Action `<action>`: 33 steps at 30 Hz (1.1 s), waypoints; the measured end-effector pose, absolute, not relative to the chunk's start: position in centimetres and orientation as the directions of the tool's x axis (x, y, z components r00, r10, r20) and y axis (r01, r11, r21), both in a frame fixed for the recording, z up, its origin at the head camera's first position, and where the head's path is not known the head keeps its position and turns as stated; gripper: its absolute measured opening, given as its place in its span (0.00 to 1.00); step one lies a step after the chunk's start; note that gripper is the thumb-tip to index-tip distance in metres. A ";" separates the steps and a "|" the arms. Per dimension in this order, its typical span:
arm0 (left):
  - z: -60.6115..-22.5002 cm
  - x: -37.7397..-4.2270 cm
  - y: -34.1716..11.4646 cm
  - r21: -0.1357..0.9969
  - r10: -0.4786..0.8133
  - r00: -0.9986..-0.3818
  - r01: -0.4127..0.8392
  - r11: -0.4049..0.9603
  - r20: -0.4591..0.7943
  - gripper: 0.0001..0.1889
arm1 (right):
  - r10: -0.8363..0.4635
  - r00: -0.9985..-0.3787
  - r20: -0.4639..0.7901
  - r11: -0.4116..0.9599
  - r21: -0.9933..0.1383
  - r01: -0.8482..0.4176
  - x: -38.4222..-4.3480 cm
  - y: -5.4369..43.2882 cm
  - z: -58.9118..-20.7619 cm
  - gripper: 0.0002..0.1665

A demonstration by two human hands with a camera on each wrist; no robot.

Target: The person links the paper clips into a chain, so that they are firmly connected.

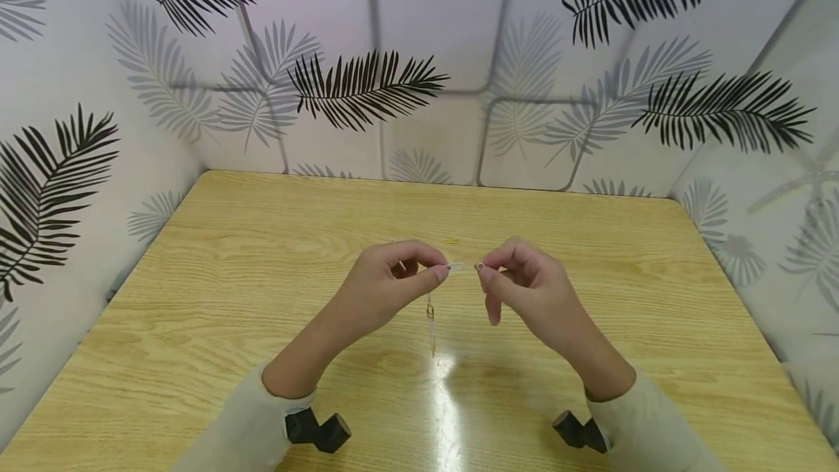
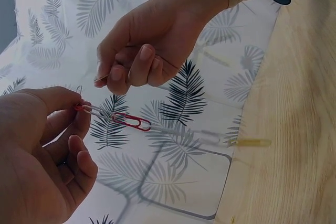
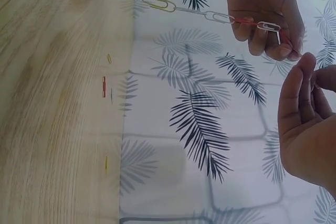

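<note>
A paper-clip chain (image 1: pixel 430 310) is pinched by thumb and forefinger of the left hand (image 1: pixel 383 279), its free end hung toward six o'clock. At three o'clock, a mostly hidden paper clip (image 1: pixel 480 266) is pinched by the right hand (image 1: pixel 534 293). At twelve o'clock from the chain, a yellow paper clip (image 1: pixel 451 241) is noted on the wooden table (image 1: pixel 262 224).

Hands (image 1: pixel 387 281) in head and wrist views
</note>
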State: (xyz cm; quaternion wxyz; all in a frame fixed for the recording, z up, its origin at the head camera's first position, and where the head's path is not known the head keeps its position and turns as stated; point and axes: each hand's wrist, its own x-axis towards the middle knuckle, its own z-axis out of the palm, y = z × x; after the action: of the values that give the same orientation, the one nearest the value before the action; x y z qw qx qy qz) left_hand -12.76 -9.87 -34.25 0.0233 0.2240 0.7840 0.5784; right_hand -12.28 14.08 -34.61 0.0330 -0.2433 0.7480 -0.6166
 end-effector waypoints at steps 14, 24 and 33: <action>-34.1 -12.7 -9.9 0.917 0.366 -0.905 0.319 0.239 0.219 0.03 | -0.437 -0.846 0.306 0.183 -0.890 -0.417 -12.6 14.0 -35.2 0.11; -34.1 -12.7 -10.0 0.909 0.376 -0.900 0.329 0.257 0.220 0.04 | -0.387 -0.913 0.133 0.210 -0.951 -0.228 -12.3 13.9 -34.6 0.10; -34.2 -12.8 -10.0 0.906 0.385 -0.898 0.331 0.265 0.216 0.04 | -0.383 -0.910 0.157 0.206 -0.946 -0.250 -12.2 14.1 -34.5 0.10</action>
State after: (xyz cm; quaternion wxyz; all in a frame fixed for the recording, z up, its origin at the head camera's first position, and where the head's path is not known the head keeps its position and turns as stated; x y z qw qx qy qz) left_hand -12.76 -10.04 -34.20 0.0238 0.2250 0.7950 0.5629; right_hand -12.21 14.10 -34.52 0.0560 -0.2041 0.7746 -0.5959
